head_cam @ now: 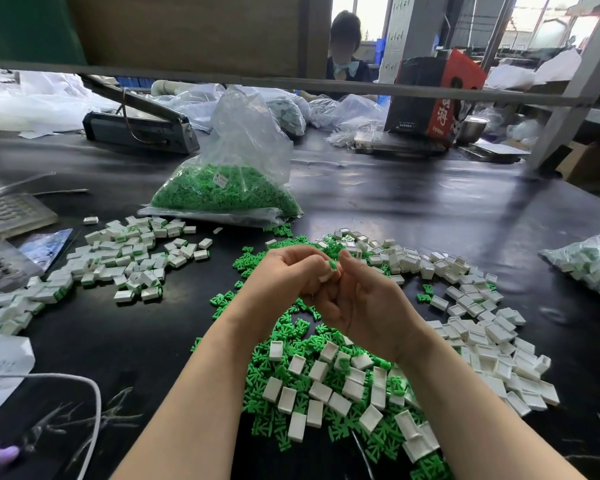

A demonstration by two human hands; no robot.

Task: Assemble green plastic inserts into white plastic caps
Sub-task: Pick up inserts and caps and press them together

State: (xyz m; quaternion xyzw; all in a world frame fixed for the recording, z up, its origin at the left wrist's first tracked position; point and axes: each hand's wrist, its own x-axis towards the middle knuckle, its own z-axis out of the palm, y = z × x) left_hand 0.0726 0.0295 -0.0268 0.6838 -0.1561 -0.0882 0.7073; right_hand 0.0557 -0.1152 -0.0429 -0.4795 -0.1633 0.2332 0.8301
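Both hands' grip pinching one white cap (326,274), green insert (332,264) protruding at top.

Loose inserts (291,344) and caps (321,389) heaped at lower centre on the table (413,209); further caps (482,306) to the right; apparently assembled pieces (125,258) at centre left; bag of inserts (229,188) behind, upper centre; another bag (593,261) at right edge.

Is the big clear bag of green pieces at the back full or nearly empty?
Roughly half full. The clear bag holds a thick mound of green inserts in its lower part; its crumpled top stands slack above them.
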